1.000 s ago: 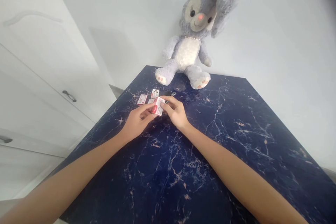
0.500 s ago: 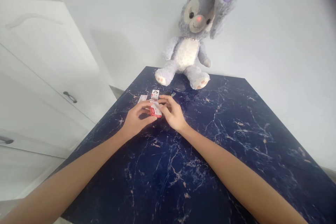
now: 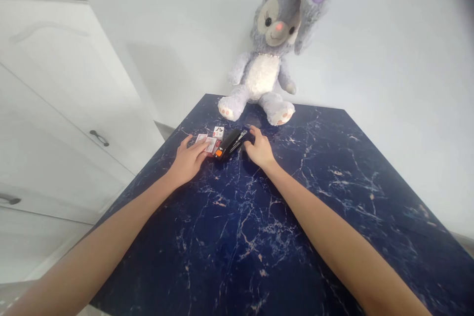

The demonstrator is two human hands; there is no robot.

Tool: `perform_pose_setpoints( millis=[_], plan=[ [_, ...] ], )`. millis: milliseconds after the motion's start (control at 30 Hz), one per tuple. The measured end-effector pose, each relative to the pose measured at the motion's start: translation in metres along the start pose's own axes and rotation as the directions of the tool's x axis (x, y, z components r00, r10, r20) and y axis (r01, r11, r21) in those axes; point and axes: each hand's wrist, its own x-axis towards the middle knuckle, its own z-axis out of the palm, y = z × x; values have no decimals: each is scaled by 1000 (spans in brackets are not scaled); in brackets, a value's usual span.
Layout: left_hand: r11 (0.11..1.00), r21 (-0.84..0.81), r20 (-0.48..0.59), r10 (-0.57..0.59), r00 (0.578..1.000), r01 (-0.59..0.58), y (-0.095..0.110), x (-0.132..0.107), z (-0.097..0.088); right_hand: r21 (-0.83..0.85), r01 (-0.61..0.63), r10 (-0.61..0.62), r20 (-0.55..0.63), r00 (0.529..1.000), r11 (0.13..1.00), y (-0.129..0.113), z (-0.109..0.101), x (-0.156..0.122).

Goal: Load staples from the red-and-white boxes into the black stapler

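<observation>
My left hand [image 3: 188,159] lies on the dark marble table [image 3: 296,197] with its fingers stretched out, the fingertips resting on a small red-and-white box [image 3: 211,144]. My right hand [image 3: 260,148] is curled around the near end of a black stapler [image 3: 229,143] that lies flat between the two hands. Two more small boxes sit just beyond: a flat one [image 3: 201,137] to the left and an upright one [image 3: 218,132] beside the stapler.
A grey and white plush rabbit [image 3: 272,49] sits at the table's far edge against the white wall. A white cabinet with dark handles [image 3: 99,138] stands along the table's left side. The table's edge runs close to my left forearm.
The red-and-white box held between both hands now lies on the table under my left fingertips. My right hand has shifted right onto the black stapler, which is now uncovered.
</observation>
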Motion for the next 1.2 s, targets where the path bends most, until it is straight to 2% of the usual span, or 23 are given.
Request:
perform_pose_setpoints(
  millis=[100, 233, 433, 633, 800, 1100, 1200],
  plan=[
    [997, 21, -88, 74, 993, -73, 9, -1, -3, -70, 54, -49, 66, 997, 996, -3, 2, -1],
    [986, 47, -32, 162, 986, -160, 20, -1, -5, -97, 65, -56, 88, 995, 993, -3, 3, 0],
    [987, 40, -72, 157, 985, -154, 19, -1, -1, -82, 93, -84, 113, 990, 992, -2, 3, -1],
    [978, 68, -64, 199, 978, -195, 19, -1, -3, 78, 99, -110, 154, 982, 992, -9, -1, -5],
    [979, 77, -109, 197, 974, -190, 19, 0, -3, 179, 87, -123, 199, 972, 980, -11, -2, -7],
    [972, 158, -109, 194, 975, -176, 22, -3, -6, 206, 119, -172, 262, 950, 971, -13, -2, -9],
    [974, 171, -108, 170, 979, -150, 22, -3, -6, 182, 142, -184, 242, 953, 973, -14, 1, -11]
  ],
)
